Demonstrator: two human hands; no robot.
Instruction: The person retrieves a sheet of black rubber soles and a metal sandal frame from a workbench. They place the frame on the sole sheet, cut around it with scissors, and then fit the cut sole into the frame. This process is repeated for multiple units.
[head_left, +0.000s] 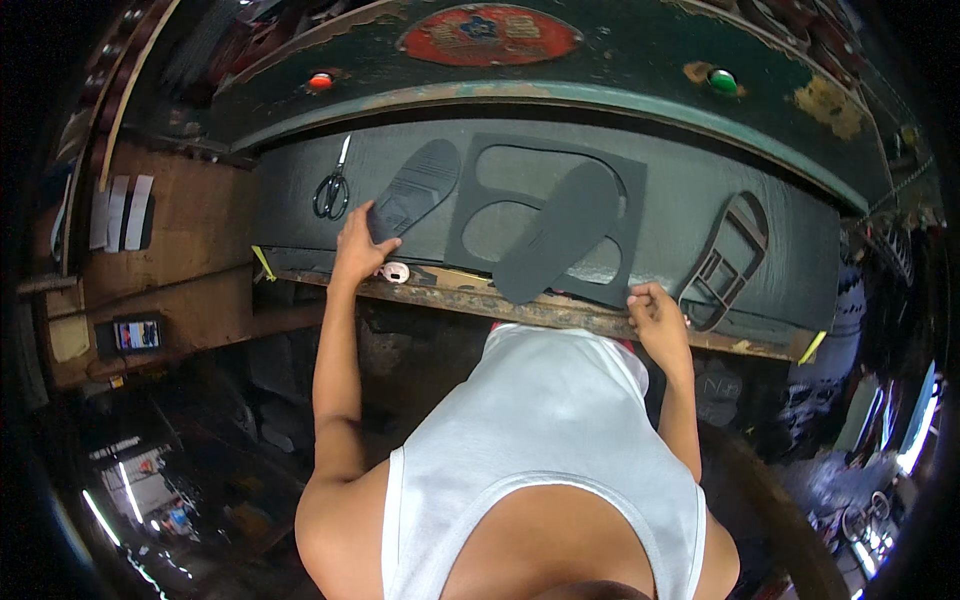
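My left hand [362, 243] spans the heel end of a dark grey sandal sole [422, 180], its fingers and thumb against the edges. At the near right corner of a dark rubber sheet [468, 190] with sole-shaped holes, my right hand [657, 318] has its thumb and forefinger closed on the sheet. Across that sheet a plain dark sole cutout [570, 228] lies at a slant. Just right of my right hand, a brown metal sole-shaped cutting die [735, 262] leans over the bench's front edge. Black-handled scissors [332, 190] lie left of the grey sole.
A green machine beam [620, 85] with a red button [320, 80] and a green button [722, 80] runs behind the grey work surface [290, 220]. A small pink object [394, 272] sits at the front edge. At left, a phone-like device [137, 335] rests on a wooden board [200, 290].
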